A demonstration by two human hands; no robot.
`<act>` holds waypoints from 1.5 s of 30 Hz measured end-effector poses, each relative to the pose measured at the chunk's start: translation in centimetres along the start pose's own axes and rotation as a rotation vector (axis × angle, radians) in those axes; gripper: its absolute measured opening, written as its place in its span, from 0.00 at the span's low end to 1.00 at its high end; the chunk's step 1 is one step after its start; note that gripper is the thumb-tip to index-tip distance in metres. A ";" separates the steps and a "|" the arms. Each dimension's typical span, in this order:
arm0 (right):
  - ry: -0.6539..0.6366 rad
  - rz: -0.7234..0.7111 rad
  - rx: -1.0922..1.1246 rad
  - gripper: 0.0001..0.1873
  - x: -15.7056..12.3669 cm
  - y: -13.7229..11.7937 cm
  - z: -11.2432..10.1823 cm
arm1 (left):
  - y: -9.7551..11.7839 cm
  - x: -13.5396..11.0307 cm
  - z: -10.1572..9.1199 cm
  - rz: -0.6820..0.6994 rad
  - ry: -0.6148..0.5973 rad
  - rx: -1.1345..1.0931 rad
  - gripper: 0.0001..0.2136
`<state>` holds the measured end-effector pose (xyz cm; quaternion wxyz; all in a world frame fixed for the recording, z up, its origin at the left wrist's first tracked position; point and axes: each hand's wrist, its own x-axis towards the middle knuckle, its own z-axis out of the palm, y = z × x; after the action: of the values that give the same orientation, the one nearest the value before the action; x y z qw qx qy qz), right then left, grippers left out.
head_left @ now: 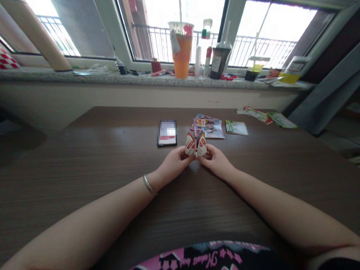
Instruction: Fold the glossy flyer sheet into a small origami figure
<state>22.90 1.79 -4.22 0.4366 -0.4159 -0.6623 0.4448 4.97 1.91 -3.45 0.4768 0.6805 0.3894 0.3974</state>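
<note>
Between my two hands a folded paper fortune teller [196, 144] stands with its points up, white with red print and a few coloured patches. My left hand [177, 159] grips its left side, thumb at the lower front, with a silver bangle on the wrist. On the right side, my right hand [216, 159] pinches it the same way. The fingers behind and inside the paper are mostly hidden. Just beyond the left hand lies a phone [167, 133] with a lit, blurred screen. Printed colourful sheets [210, 127] lie right behind the fortune teller.
A green and white packet [236, 128] lies right of the sheets. Further right are flat wrappers [258, 115] near the brown table's [112, 150] back edge. On the stone windowsill [140, 79] stand a tall orange drink cup [182, 52], a dark cup [220, 62] and several bottles.
</note>
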 end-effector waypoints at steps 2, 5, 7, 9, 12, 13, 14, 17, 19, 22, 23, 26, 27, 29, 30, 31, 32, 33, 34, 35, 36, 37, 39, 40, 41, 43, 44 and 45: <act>0.002 0.000 0.018 0.15 0.0 0.1 0.1 | 0.1 0.0 0.1 -0.002 0.000 -0.005 0.13; -0.016 0.017 0.038 0.16 0.0 0.1 0.2 | 0.2 0.0 0.1 0.000 0.000 -0.001 0.11; -0.025 0.026 0.034 0.16 0.0 0.1 0.1 | 0.1 0.0 0.2 0.011 0.003 0.002 0.11; -0.018 0.014 0.017 0.16 0.0 0.1 0.0 | 0.1 0.0 0.2 0.021 -0.001 0.006 0.12; -0.004 -0.027 -0.001 0.15 -0.1 0.0 -0.2 | 0.1 -0.1 0.2 0.033 -0.019 0.002 0.13; -0.004 -0.036 -0.004 0.15 -0.1 0.0 -0.3 | 0.1 -0.1 0.1 0.036 -0.026 0.001 0.13; -0.006 -0.038 -0.006 0.14 -0.1 -0.1 -0.3 | 0.1 -0.2 0.1 0.039 -0.032 0.003 0.13; -0.013 -0.032 -0.021 0.14 -0.2 -0.3 -0.3 | 0.3 -0.4 0.1 0.054 -0.029 0.045 0.13; -0.020 -0.030 -0.030 0.14 -0.3 -0.5 -0.2 | 0.4 -0.5 0.0 0.069 0.001 0.059 0.15; -0.039 -0.036 -0.041 0.14 -0.4 -0.6 -0.2 | 0.8 -0.6 0.1 0.085 0.054 -0.024 0.14; -0.042 -0.038 -0.047 0.14 -0.4 -0.6 -0.2 | 0.9 -0.6 0.1 0.084 0.065 -0.058 0.14; -0.016 -0.040 -0.035 0.15 -0.5 -0.5 -0.3 | 1.1 -0.6 0.1 0.063 0.062 -0.106 0.15; 0.003 -0.041 -0.008 0.15 -0.5 -0.5 -0.3 | 1.1 -0.6 0.1 0.053 0.055 -0.114 0.15; 0.048 -0.043 0.060 0.17 -0.4 -0.6 -0.4 | 1.2 -0.6 0.1 0.042 0.036 -0.124 0.15; 0.062 -0.043 0.086 0.17 -0.4 -0.6 -0.4 | 1.2 -0.6 0.1 0.040 0.027 -0.122 0.15; 0.072 -0.042 0.100 0.18 -0.4 -0.7 -0.4 | 1.2 -0.6 0.2 0.040 0.019 -0.117 0.14; 0.075 -0.040 0.104 0.18 -0.4 -0.7 -0.3 | 1.2 -0.6 0.2 0.041 0.012 -0.115 0.14; 0.075 -0.038 0.101 0.18 -0.4 -0.7 -0.3 | 1.2 -0.6 0.2 0.042 0.010 -0.123 0.14; 0.072 -0.036 0.097 0.19 -0.4 -0.7 -0.3 | 1.2 -0.7 0.3 0.046 0.013 -0.144 0.14; 0.070 -0.037 0.092 0.19 -0.3 -0.7 -0.3 | 1.2 -0.7 0.3 0.052 0.020 -0.177 0.14; 0.069 -0.039 0.085 0.18 -0.3 -0.7 -0.3 | 1.3 -0.7 0.4 0.060 0.029 -0.214 0.15; 0.068 -0.042 0.078 0.18 -0.4 -0.6 -0.4 | 1.4 -0.8 0.4 0.069 0.038 -0.247 0.15; 0.057 -0.050 0.065 0.17 -0.4 -0.6 -0.4 | 1.5 -0.8 0.4 0.085 0.048 -0.290 0.14; 0.051 -0.056 0.056 0.17 -0.4 -0.5 -0.5 | 1.5 -0.8 0.4 0.088 0.042 -0.300 0.13; 0.048 -0.059 0.045 0.17 -0.5 -0.5 -0.5 | 1.5 -0.8 0.4 0.086 0.038 -0.304 0.13; 0.053 -0.062 0.032 0.16 -0.5 -0.6 -0.4 | 1.5 -0.8 0.4 0.072 0.034 -0.302 0.13; 0.064 -0.062 0.038 0.17 -0.5 -0.6 -0.4 | 1.4 -0.8 0.3 0.062 0.035 -0.297 0.13; 0.078 -0.061 0.055 0.18 -0.5 -0.7 -0.3 | 1.3 -0.7 0.3 0.051 0.039 -0.291 0.14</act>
<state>23.20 1.18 -3.59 0.4869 -0.4002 -0.6446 0.4327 5.18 0.82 -2.43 0.5527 0.6060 0.3193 0.4747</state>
